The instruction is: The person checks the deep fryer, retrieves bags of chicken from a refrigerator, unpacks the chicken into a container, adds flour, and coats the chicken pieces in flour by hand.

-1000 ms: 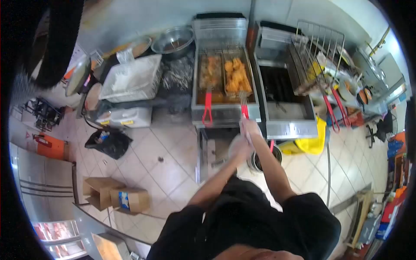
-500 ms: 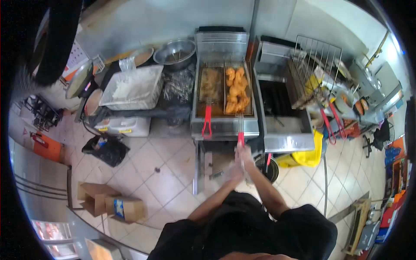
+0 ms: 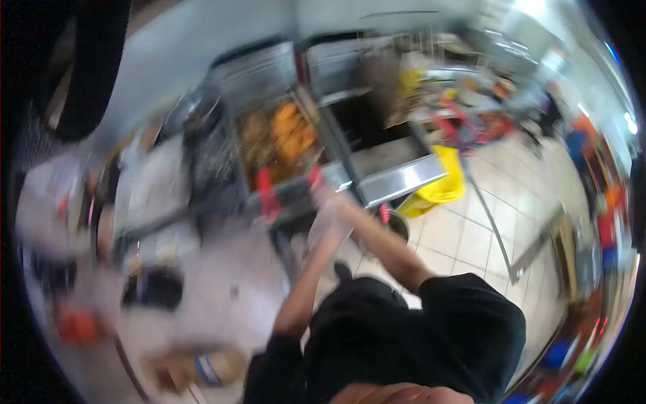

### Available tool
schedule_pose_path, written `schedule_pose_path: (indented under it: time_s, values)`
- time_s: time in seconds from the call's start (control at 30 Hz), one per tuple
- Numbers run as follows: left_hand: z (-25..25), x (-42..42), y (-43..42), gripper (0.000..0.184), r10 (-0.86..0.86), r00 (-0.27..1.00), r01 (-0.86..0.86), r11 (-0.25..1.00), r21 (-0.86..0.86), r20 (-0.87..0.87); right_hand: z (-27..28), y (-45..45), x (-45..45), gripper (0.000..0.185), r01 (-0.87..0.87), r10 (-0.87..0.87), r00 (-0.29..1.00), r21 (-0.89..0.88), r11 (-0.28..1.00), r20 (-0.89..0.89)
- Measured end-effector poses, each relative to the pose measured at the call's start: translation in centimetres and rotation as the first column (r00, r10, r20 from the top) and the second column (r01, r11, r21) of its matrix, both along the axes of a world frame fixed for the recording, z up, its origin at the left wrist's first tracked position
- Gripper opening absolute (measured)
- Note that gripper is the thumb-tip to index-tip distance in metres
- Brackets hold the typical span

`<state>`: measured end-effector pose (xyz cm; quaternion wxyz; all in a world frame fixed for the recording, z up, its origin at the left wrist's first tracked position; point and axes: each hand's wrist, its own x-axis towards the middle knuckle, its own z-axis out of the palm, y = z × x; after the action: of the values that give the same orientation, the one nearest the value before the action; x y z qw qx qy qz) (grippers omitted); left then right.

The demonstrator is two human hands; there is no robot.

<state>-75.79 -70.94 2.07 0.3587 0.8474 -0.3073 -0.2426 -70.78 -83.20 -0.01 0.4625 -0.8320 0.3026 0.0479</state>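
Observation:
My right hand (image 3: 334,200) is closed on the red handle (image 3: 315,177) of a fry basket, at the front edge of the deep fryer (image 3: 253,121). Golden fried pieces, looking like chicken (image 3: 293,132), fill that basket over the oil. Close beside my right wrist is my left hand (image 3: 328,227), apparently in a clear plastic glove; its fingers are smeared by motion. A second red basket handle (image 3: 267,194) juts from the fryer's left side, where browner food sits in the oil.
Right of the fryer stands a steel unit with a dark well (image 3: 367,124). A yellow container (image 3: 437,185) and a dark round pot (image 3: 398,227) are below it. On the left are a white tray (image 3: 151,185) and a black bag (image 3: 153,288); a cardboard box (image 3: 195,369) lies on the floor.
The view has swung and tilted, so the fryer sits further left and the picture is blurred. My right hand stays on the basket handle, with my left hand still close by.

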Motion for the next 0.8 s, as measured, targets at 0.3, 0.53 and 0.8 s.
schedule_pose_path:
  time_s: [0.3,0.53,0.8]
  values:
    - [-1.8,2.1,-0.3,0.029,-0.011,0.876,0.049,0.997,-0.067,0.482,3.1,2.4,0.6,0.055,0.214,-0.225,0.97,0.112,0.97,0.096]
    - [-4.0,2.3,2.5,0.037,-0.05,0.939,0.108,0.982,-0.153,0.34,2.6,3.7,-0.8,0.054,0.285,-0.301,0.951,0.185,0.94,0.065]
    - [-5.9,1.1,2.7,0.04,-0.115,0.932,0.102,0.993,0.057,0.345,-0.4,4.2,-0.9,0.062,0.269,-0.264,0.963,0.247,0.931,-0.055]
